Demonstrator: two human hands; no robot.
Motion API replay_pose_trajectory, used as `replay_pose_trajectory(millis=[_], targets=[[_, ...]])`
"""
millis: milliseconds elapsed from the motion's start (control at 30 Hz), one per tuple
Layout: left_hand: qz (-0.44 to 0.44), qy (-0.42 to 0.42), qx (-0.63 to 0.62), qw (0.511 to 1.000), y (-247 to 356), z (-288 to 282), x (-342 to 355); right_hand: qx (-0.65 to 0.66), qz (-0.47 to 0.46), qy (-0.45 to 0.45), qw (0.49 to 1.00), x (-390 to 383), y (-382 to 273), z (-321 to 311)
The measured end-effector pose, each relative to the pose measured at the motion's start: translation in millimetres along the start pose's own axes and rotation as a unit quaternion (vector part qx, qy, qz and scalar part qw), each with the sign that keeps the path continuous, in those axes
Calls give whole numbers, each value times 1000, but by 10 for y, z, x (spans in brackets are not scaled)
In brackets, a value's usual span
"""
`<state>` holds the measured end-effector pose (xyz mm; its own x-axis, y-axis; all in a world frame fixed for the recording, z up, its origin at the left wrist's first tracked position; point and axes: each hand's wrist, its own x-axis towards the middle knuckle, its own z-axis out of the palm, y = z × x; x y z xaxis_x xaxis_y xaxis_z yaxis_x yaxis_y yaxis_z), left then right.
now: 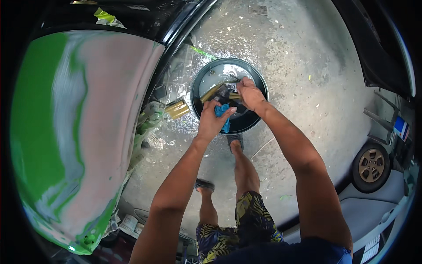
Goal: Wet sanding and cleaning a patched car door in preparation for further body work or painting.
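Both hands are over a round dark tub (195, 86) on the floor. My left hand (210, 122) is at its near left side, closed on a crumpled blue sheet-like piece (223, 115) that sticks out beside the thumb. My right hand (249, 93) reaches over the right side, its fingers pinched together. What they grip is mostly hidden; a brownish strip (234, 95) runs out toward the middle. Inside the tub lie a gold-brown strip (212, 93) and dark crumpled plastic (223, 93); the pale bottom looks shiny.
To the left is a green car panel (33, 110) with a large sanded, pinkish patch. A gold-brown piece (177, 109) and clear plastic sheeting (176, 70) lie on the grey floor (303, 119) beside the tub. A wheel (372, 167) and a grey panel (365, 215) are at right.
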<state>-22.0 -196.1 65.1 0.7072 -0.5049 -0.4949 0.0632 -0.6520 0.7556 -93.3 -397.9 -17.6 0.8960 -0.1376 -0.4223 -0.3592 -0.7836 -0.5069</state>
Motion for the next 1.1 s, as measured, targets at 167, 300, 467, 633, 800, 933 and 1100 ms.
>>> replay_pose_trajectory(millis=[167,300,467,633,800,933,1100], targets=[[32,81,-12,996,-54,295,16,362,214,14,907,-5,-3,-551],[-33,-20,153,987,-412,856,153,238,185,83,950,225,267,166],[-62,-151,390,906,-724,993,256,48,207,147,966,589,423,1382],[15,-203,225,953,-739,1348,1056,-210,163,-125,956,990,2306,1413],[-95,-200,140,965,-391,54,516,574,215,61,787,214,137,432],[-313,-184,-322,874,208,-654,3,722,180,16,668,-224,-86,-243],[-113,-174,-264,942,825,-1355,-393,800,199,71,561,-801,-664,-934]])
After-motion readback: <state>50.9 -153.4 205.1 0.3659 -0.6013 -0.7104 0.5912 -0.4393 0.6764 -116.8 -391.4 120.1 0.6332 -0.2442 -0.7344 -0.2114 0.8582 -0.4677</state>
